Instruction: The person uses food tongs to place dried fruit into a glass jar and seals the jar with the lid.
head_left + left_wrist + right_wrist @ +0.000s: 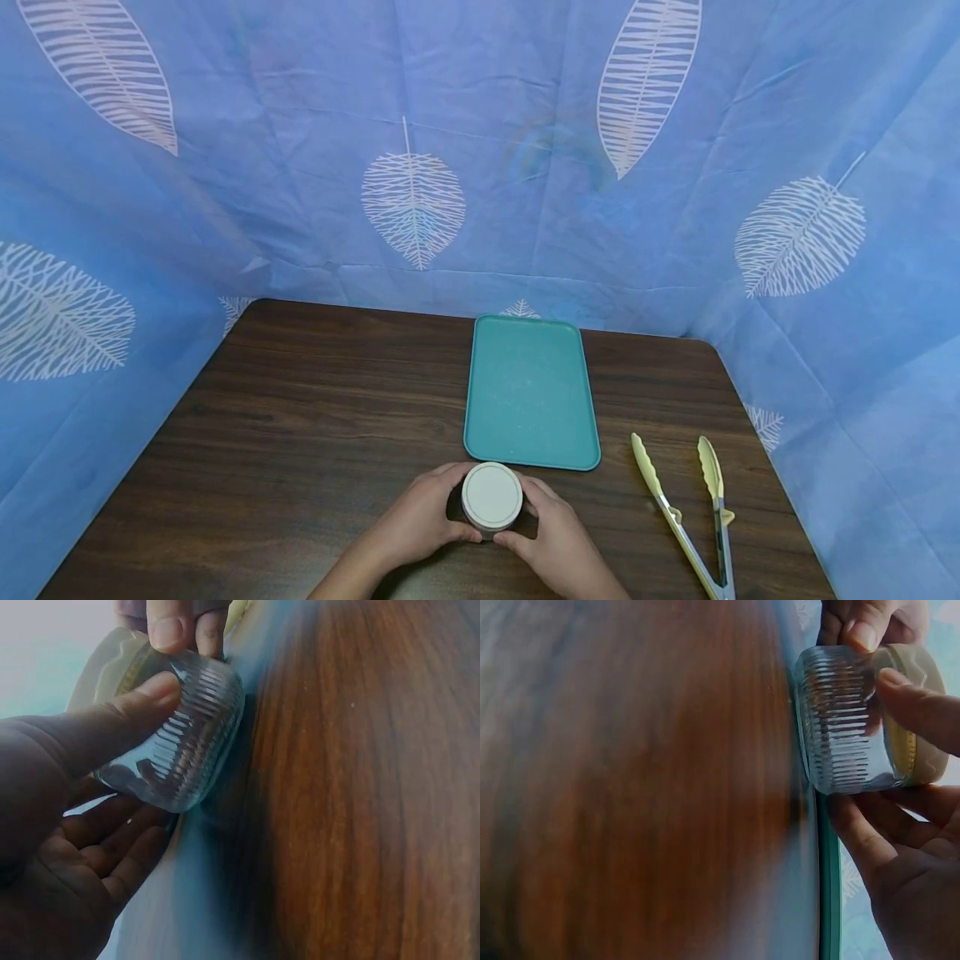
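Both hands hold a clear ribbed jar (840, 724) with a cream lid (492, 495), just in front of the teal tray (531, 392). From the left, my left hand (426, 515) grips it, thumb (124, 720) along its near side. My right hand (553, 533) grips the opposite side, its thumb (919, 709) lying near the lid's lower edge. The jar stands upright, its base at or close to the tabletop; the wrist views do not settle whether it touches. What the jar contains cannot be made out.
Metal tongs (720, 567) with pale yellow tips lie spread on the dark wooden table (300, 417), right of the tray. Blue cloth (300, 150) with white leaf prints hangs behind the table and along both sides.
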`<action>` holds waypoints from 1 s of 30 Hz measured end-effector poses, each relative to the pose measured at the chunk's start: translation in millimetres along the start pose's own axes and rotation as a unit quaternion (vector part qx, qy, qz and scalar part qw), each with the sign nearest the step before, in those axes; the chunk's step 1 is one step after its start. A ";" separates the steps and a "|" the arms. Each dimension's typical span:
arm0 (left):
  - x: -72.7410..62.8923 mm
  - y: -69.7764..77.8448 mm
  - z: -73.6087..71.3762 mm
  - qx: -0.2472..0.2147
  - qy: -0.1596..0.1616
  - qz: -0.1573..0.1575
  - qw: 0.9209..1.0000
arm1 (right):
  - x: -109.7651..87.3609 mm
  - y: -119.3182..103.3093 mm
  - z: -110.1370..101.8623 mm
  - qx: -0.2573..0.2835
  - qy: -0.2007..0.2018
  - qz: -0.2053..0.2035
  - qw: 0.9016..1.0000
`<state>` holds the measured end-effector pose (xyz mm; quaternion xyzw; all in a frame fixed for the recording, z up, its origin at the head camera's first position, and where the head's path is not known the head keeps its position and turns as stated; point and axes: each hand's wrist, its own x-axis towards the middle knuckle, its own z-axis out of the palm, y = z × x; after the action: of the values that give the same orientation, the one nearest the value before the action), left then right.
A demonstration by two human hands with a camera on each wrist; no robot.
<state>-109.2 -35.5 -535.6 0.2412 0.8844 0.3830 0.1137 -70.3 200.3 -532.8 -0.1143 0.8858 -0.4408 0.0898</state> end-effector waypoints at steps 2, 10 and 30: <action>-0.1 0.8 0.7 -0.001 -0.004 0.001 1.000 | -0.4 -0.6 0.5 -0.011 0.001 0.001 1.000; -2.8 6.7 -0.4 0.002 -0.006 -0.006 1.000 | -3.2 -6.4 1.1 -0.055 0.009 0.006 0.998; -11.2 11.1 3.4 0.060 -0.023 -0.021 0.998 | -0.3 -4.6 1.6 -0.068 -0.022 0.034 0.997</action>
<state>-94.5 -32.6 -529.6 0.2376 0.9080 0.3207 0.1273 -69.1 196.5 -530.0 -0.0995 0.9149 -0.3737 0.1160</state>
